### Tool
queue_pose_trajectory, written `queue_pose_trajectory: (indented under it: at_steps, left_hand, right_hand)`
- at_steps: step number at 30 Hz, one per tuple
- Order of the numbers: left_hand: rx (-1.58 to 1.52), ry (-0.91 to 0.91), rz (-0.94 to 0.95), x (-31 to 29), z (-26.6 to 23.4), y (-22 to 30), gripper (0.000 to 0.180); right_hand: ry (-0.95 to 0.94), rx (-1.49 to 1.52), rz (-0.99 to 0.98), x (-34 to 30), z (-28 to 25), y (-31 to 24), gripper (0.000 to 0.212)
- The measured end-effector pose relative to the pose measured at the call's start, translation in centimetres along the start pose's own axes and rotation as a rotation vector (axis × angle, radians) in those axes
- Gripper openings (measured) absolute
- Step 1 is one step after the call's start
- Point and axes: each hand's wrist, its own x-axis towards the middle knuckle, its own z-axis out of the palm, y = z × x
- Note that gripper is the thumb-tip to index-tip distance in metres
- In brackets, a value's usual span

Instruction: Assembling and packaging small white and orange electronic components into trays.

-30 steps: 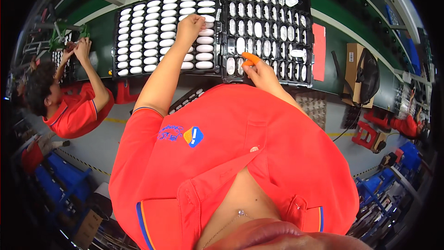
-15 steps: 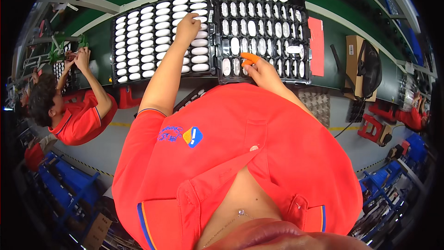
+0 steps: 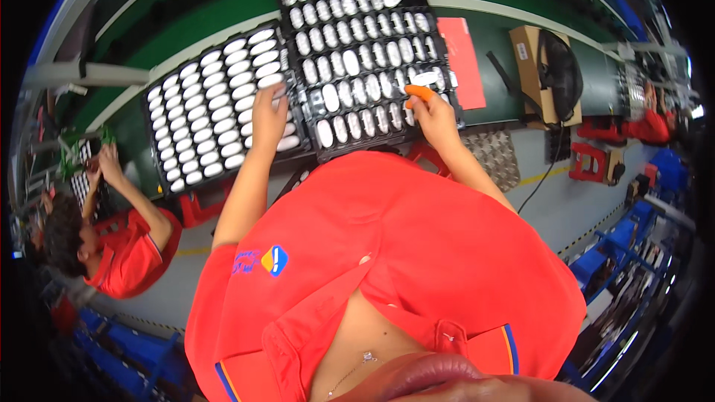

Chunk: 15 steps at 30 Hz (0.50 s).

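Observation:
Two black compartment trays lie side by side on the bench. The left tray (image 3: 158,166) holds rows of smooth white oval pieces (image 3: 196,112). Over its right-hand columns is my left hand (image 3: 269,117), fingers bent down and close together among the pieces; what they grip, if anything, is hidden. White, shinier oval pieces (image 3: 351,62) fill the right tray (image 3: 289,50), some standing on edge. My right hand (image 3: 436,115), with orange finger covers, is at that tray's near right part. Its fingers are drawn together beside a white piece lying crosswise (image 3: 426,77); their contents do not show.
Right of the trays lies a red sheet (image 3: 462,63). Farther along stand a cardboard box (image 3: 526,67) and a black bag (image 3: 560,74). A co-worker in red (image 3: 123,253) works at the left. Red stools (image 3: 588,161) stand on the floor at right.
The view has turned, so both trays appear tilted and farther left. My left hand has come nearer to me over the left tray. My right hand has moved rightward across the right tray.

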Motion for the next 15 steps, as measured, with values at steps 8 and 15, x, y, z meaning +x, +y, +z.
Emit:
queue_pose_trajectory:
  at_steps: [8, 15]
  left_hand:
    - [-0.376, -0.090, -0.091, -1.2, -1.0, 6.4, 0.022]
    - [-0.338, -0.029, 0.715, 6.0, -9.3, 22.2, 0.042]
  right_hand:
    - [0.214, -0.030, -0.010, -2.1, -2.8, 1.7, 0.023]
    - [0.169, -0.009, 0.011, -4.6, -3.4, 0.8, 0.023]
